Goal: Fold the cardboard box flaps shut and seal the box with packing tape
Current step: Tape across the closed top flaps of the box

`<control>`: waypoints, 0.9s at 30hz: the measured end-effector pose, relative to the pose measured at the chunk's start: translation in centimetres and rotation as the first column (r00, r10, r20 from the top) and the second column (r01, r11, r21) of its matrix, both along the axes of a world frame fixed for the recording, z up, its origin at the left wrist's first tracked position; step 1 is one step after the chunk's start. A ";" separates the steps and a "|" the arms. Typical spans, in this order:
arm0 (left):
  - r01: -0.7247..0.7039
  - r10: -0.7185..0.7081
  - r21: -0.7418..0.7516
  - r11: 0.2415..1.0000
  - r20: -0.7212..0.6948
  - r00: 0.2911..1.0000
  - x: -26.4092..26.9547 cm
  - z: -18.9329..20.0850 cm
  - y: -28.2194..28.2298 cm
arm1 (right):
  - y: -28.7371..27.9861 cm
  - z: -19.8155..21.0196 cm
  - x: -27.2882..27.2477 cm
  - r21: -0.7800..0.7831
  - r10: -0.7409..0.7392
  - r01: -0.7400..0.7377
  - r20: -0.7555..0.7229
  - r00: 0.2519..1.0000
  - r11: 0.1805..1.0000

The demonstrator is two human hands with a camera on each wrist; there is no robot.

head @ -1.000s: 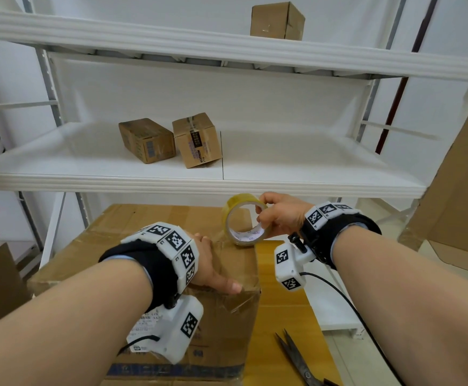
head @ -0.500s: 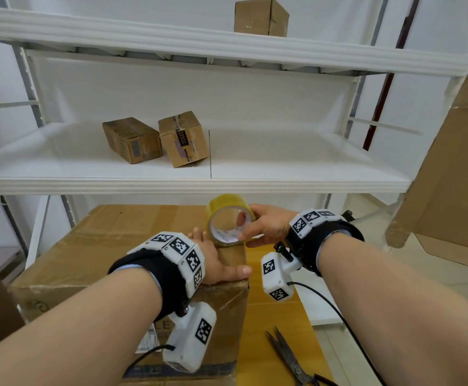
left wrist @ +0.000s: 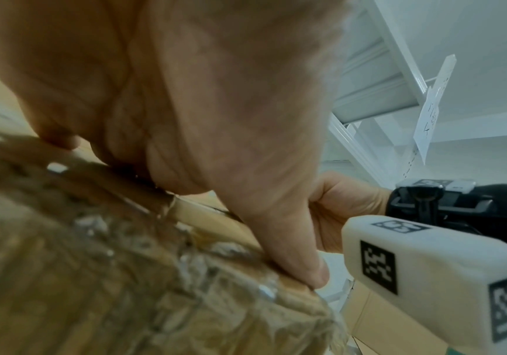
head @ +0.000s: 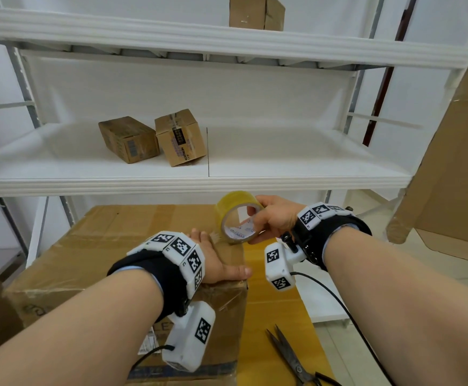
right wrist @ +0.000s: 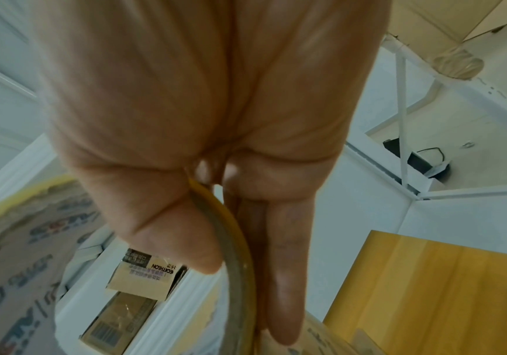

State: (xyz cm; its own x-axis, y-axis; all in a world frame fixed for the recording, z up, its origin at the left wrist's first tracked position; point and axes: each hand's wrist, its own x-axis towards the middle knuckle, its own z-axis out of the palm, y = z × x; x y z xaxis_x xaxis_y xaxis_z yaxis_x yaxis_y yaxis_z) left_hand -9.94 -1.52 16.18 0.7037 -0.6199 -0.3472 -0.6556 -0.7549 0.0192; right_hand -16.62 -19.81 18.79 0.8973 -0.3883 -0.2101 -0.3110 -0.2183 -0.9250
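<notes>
A large cardboard box (head: 121, 246) with its top flaps folded down stands in front of me on a yellow wooden table (head: 277, 310). My left hand (head: 218, 263) lies flat on the box top near its front right corner, fingers straight, thumb (left wrist: 303, 264) along the edge. My right hand (head: 271, 218) grips a yellowish roll of packing tape (head: 238, 218) just above the box's right edge, thumb inside the core and fingers outside the rim (right wrist: 230, 240). Whether tape runs from the roll to the box, I cannot tell.
Black scissors (head: 294, 360) lie on the table at the front right. A white shelf unit (head: 227, 179) stands behind the box, with two small cartons (head: 154, 137) on its middle level and one (head: 255, 12) higher up. Flat cardboard (head: 455, 174) leans at the right.
My right hand has brought the tape roll a little nearer and lower, toward the left hand on the box top. The left hand stays pressed on the box.
</notes>
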 end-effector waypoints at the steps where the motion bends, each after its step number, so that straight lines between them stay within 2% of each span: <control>1: -0.003 0.003 -0.005 1.000 0.004 1.000 -0.2 0.1 0.0 | 0.0 0.1 0.0 -0.002 0.001 -0.001 -0.006 1.000 1.000; 9: -0.005 0.006 -0.031 0.999 0.014 1.000 -0.6 0.3 0.2 | 0.0 -0.2 0.2 0.074 -0.034 0.033 0.007 0.999 0.997; 15: 0.011 -0.012 -0.069 0.998 -0.006 1.000 -1.8 2.3 -0.9 | 0.2 -1.0 0.1 0.159 -0.083 0.079 0.019 0.996 0.984; 22: -0.003 -0.007 -0.059 0.998 -0.170 0.985 -1.0 1.3 -1.1 | 0.0 -1.6 -0.4 0.140 0.028 -0.034 0.049 0.998 0.990; 27: -0.021 0.004 -0.104 0.994 -0.162 0.987 -1.5 0.7 -1.1 | 0.4 -2.1 0.2 0.111 0.007 -0.015 0.076 0.997 0.994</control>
